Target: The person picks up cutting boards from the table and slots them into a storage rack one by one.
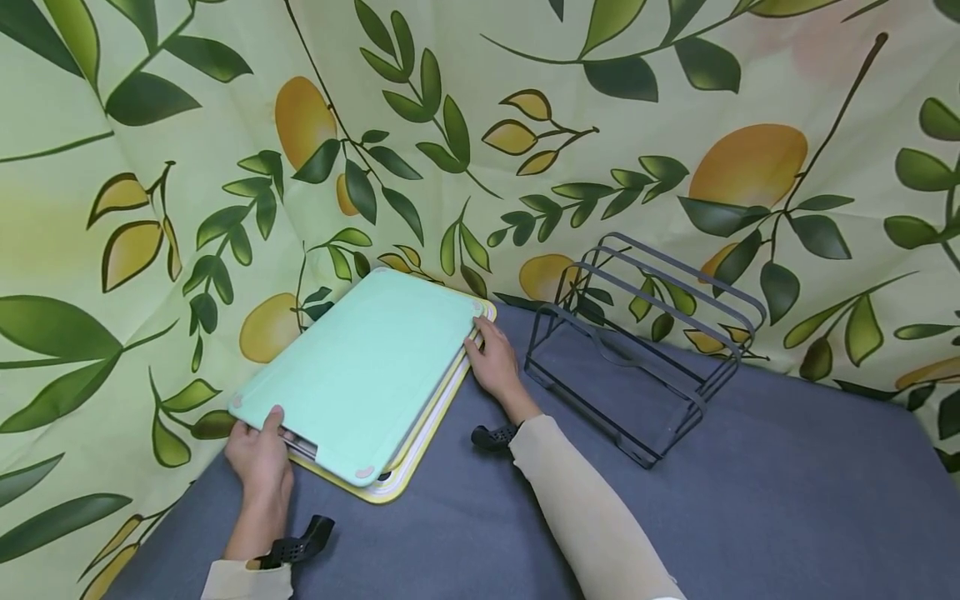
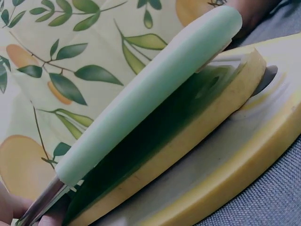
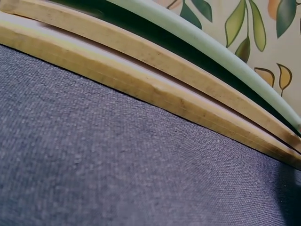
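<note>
A mint-green cutting board [image 1: 360, 358] lies tilted over two yellow-edged boards, its near edge raised. By its near left corner my left hand [image 1: 258, 454] grips it, thumb on top and fingers underneath. A metal handle bar [image 2: 44, 200] runs along that end beside the fingers. My right hand [image 1: 495, 362] holds the far right corner, fingertips over the edge. Beneath, the left wrist view shows a gap above the upper yellow-edged board [image 2: 141, 174]. The lower yellow-edged board [image 2: 202, 207] lies flat on the cloth. The right hand's fingers are out of the right wrist view.
A dark wire rack [image 1: 588, 416] with several bars stands on the grey-blue cloth [image 1: 810, 500] to the right of the boards. Behind the table hangs a leaf-and-fruit patterned backdrop [image 1: 450, 75]. Each wrist wears a black camera mount [image 1: 303, 546].
</note>
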Tool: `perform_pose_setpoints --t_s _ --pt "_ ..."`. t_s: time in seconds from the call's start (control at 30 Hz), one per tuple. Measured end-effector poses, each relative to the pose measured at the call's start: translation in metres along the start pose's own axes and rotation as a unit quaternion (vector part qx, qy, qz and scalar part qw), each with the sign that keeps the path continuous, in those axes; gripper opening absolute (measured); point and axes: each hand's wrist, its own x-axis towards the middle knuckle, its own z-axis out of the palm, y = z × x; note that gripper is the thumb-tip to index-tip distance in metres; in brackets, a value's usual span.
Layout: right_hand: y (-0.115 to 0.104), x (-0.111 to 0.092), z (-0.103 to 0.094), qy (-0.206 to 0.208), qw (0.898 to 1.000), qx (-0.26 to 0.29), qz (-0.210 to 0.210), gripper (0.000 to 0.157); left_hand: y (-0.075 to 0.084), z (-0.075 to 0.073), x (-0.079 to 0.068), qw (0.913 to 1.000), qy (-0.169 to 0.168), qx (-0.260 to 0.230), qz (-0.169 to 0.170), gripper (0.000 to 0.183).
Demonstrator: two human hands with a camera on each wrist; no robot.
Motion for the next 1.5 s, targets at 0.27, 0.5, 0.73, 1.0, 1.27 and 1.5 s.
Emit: perform_pose_setpoints --t_s 0.27,0.5,0.73,1.0,1.27,1.5 --pt "-0.002 -0.001 0.000 -0.003 1.000 0.024 0.000 0.049 0.006 -0.004 0.004 0.9992 0.010 -0.028 0.026 0.024" --pt "-0.003 -0.004 -0.003 -0.007 0.999 0.041 0.001 0.051 0.010 -0.013 0.006 0.9997 0.005 -0.011 0.019 0.047" --pt "-0.001 -0.007 -0.001 -0.019 0.998 0.051 0.008 0.055 0.008 -0.019 0.007 0.9997 -0.001 -0.019 0.017 0.054" --pt "0.000 -0.009 -0.002 -0.011 0.998 0.058 0.011 0.054 0.007 -0.017 0.005 0.9976 -0.015 -0.053 0.043 0.051" --pt "-0.001 -0.006 -0.005 -0.005 0.998 0.057 0.012 0.054 0.011 -0.013 0.004 0.9917 -0.047 -0.091 0.077 0.052" --pt "-0.001 -0.006 -0.005 -0.005 0.998 0.054 0.010 0.054 0.012 -0.015 0.002 0.9839 -0.057 -0.126 0.112 0.052"
